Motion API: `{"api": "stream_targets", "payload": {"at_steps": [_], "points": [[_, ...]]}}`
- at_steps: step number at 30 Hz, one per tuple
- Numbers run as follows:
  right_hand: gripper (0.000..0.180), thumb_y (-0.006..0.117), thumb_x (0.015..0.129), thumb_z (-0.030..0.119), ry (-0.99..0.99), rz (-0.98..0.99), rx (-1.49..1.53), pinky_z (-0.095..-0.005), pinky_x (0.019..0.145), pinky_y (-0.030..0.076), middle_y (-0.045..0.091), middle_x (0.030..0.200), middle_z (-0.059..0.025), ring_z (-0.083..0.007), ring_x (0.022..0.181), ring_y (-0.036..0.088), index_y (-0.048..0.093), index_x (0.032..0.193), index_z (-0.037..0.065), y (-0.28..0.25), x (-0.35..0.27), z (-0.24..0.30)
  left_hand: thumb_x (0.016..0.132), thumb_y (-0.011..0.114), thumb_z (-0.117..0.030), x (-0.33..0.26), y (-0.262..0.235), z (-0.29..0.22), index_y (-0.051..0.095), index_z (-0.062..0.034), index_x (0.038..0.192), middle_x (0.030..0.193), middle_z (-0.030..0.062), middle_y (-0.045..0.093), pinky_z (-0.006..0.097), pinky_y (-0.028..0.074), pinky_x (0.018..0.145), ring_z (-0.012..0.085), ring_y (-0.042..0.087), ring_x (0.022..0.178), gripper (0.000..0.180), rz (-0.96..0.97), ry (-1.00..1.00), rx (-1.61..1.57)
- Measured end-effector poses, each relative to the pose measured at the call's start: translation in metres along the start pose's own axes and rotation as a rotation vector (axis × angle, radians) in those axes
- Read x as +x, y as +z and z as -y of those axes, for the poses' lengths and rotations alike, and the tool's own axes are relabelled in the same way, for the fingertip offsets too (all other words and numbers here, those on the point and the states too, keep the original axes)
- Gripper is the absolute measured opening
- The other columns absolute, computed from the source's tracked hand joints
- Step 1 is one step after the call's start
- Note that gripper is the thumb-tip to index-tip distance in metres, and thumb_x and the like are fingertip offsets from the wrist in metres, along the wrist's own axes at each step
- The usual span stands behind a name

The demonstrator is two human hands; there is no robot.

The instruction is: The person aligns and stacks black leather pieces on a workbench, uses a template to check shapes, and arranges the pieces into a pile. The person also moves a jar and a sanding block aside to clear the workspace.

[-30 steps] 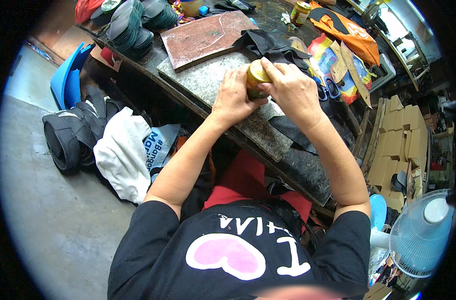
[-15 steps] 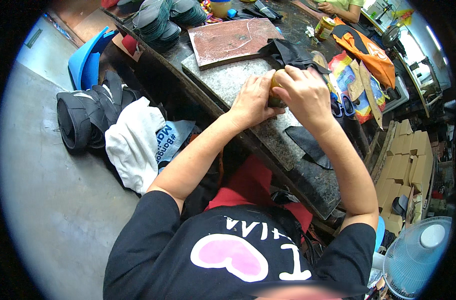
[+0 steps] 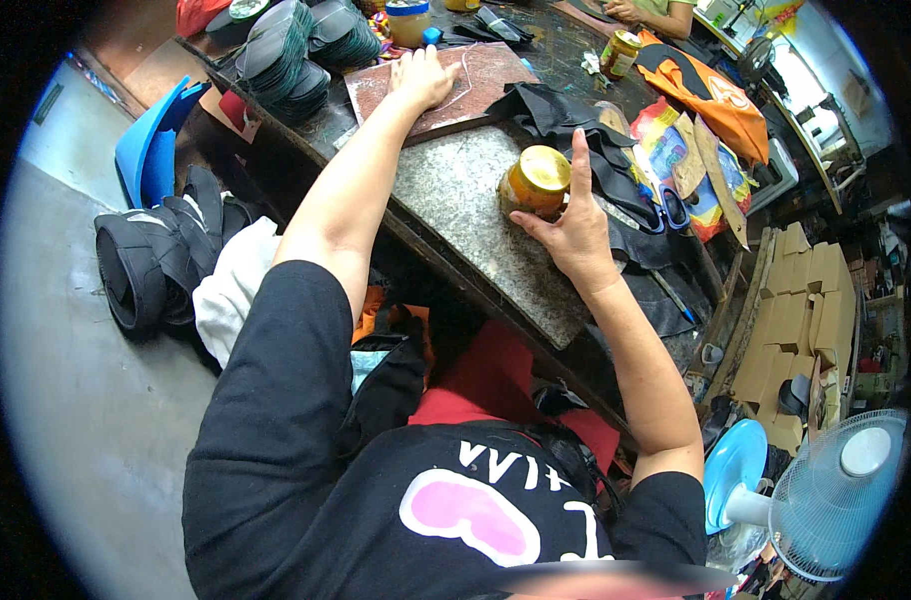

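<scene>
Golden-lidded glass jar (image 3: 536,190) stands lid up on a speckled grey stone slab (image 3: 446,180), near the edge of a dark worktop (image 3: 616,375). Of the wearer's two bare hands, the right hand (image 3: 568,225) is at the jar's right side, its thumb across the near side of the glass and its forefinger stretched straight past it; the other fingers are hidden, so I cannot tell how firmly it holds. The left hand (image 3: 423,80) reaches to the far left and lies on a reddish board (image 3: 481,75), its fingers at the far edge; whether they curl around it is unclear. Black fabric (image 3: 551,120) lies just beyond the jar, with blue-handled scissors (image 3: 673,210) to its right. Farther right is an orange cloth item (image 3: 706,100), with a second jar (image 3: 620,55) beside it. Stacked dark pieces (image 3: 276,60) sit at the far left, and a blue fan (image 3: 841,495) stands at the near right.
</scene>
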State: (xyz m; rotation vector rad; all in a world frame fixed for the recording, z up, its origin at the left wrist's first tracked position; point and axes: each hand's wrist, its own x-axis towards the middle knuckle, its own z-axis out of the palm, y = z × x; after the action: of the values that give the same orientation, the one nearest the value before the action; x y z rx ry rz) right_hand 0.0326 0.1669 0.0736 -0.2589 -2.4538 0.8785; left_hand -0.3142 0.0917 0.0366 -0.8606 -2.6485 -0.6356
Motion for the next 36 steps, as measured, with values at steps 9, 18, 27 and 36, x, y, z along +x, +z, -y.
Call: {"api": "stream_targets", "payload": {"at_steps": [9,18,27,36], "points": [[0.124,0.091,0.071,0.017,-0.038,-0.084,0.068,-0.0398,0.101,0.050,0.063,0.128,-0.0233,-0.0331,0.119,0.065,0.007,0.162,0.013,0.005,0.028,-0.012,0.098,0.047,-0.060,-0.063,-0.018,-0.009,0.038,-0.0047,0.152,0.151,0.0201,0.046,0.051,0.027,0.119,0.0386,0.037,0.142,0.078,0.031,-0.023,0.138],[0.127,0.090,0.070,0.024,-0.044,-0.185,-0.037,-0.0454,0.097,0.053,0.058,0.134,-0.0257,-0.0417,0.116,0.064,0.002,0.162,0.018,0.017,0.045,-0.030,0.099,0.045,-0.059,-0.124,-0.044,-0.001,0.035,0.0000,0.153,0.152,0.0243,0.042,0.054,0.020,0.121,0.0400,0.034,0.144,0.080,-0.012,0.002,0.047],[0.124,0.087,0.076,0.026,-0.057,-0.281,-0.139,-0.0468,0.097,0.052,0.054,0.136,-0.0277,-0.0438,0.118,0.061,-0.002,0.161,0.015,0.025,0.072,-0.053,0.087,0.079,-0.039,-0.229,-0.112,0.040,0.062,0.0012,0.106,0.109,0.0156,0.067,0.049,0.055,0.078,0.0268,0.068,0.088,0.047,-0.412,-0.758,-0.844],[0.126,0.087,0.075,0.026,-0.047,-0.246,-0.127,-0.0465,0.099,0.050,0.055,0.133,-0.0267,-0.0426,0.119,0.060,-0.004,0.161,0.015,0.022,0.073,-0.054,0.085,0.070,-0.015,-0.245,-0.118,0.031,0.063,0.0036,0.116,0.107,0.0119,0.069,0.035,0.054,0.089,0.0229,0.067,0.093,0.037,-0.262,-0.746,-1.686]]}}
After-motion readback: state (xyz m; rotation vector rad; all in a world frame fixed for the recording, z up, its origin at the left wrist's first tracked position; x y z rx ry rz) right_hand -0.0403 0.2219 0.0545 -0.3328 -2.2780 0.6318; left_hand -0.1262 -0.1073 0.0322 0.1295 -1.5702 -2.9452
